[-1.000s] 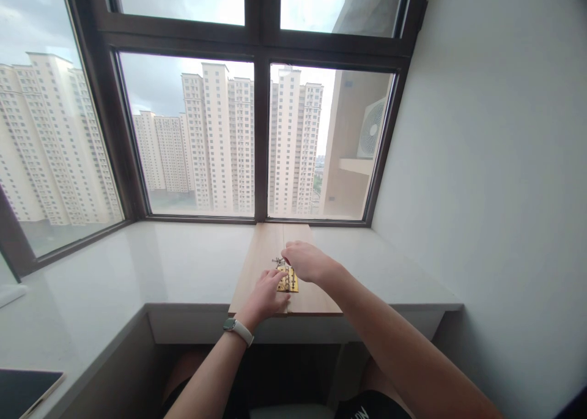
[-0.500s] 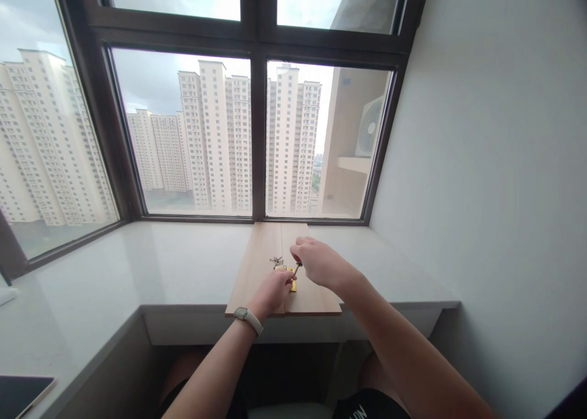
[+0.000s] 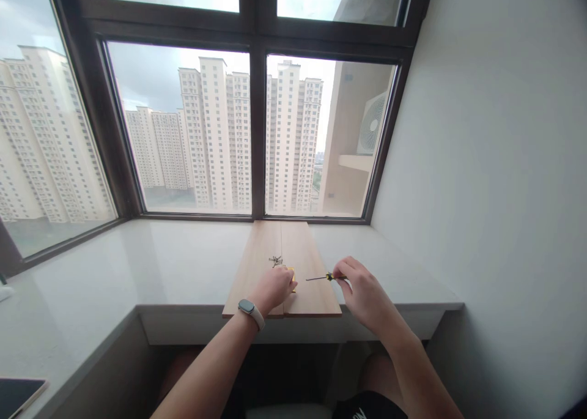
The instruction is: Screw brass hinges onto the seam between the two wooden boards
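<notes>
Presently your right hand pinches a screwdriver, shaft pointing left toward the yellow plate; left hand atop, grip unclear.

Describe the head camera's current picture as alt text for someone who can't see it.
A person's right hand holds a screwdriver, its shaft pointing left, while the left hand partly covers a yellow piece on light wooden boards. Small screws lie just beyond the left hand; behind, tall buildings show through windows.

The head camera faces forward and down — over both hands.
</notes>
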`<state>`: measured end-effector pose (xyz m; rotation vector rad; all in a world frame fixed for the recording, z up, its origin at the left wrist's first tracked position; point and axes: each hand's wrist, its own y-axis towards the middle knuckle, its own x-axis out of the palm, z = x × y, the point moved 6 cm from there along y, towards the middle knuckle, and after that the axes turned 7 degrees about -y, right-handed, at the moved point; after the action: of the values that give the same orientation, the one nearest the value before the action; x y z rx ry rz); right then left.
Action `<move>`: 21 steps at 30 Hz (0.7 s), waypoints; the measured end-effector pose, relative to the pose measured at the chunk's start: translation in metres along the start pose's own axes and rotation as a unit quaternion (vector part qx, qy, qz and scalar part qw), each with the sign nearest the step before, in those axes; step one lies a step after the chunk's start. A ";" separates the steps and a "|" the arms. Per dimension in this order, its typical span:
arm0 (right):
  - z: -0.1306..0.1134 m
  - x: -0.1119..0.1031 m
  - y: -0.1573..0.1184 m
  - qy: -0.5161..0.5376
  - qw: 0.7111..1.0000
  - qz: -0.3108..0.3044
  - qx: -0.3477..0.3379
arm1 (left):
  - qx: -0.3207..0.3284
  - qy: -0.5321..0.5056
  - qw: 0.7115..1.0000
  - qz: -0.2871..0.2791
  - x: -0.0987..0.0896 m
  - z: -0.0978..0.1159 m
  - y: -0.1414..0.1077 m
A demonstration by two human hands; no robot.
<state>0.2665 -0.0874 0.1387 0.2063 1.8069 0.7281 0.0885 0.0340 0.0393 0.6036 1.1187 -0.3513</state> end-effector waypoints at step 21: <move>0.014 0.049 -0.082 0.103 0.979 0.151 0.087 | -0.135 -0.168 0.968 0.127 -0.012 -0.126 0.050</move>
<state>0.2791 -0.1238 0.0503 0.5486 2.0645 0.8268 0.0193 0.1500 0.0256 0.4183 0.7351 -0.0721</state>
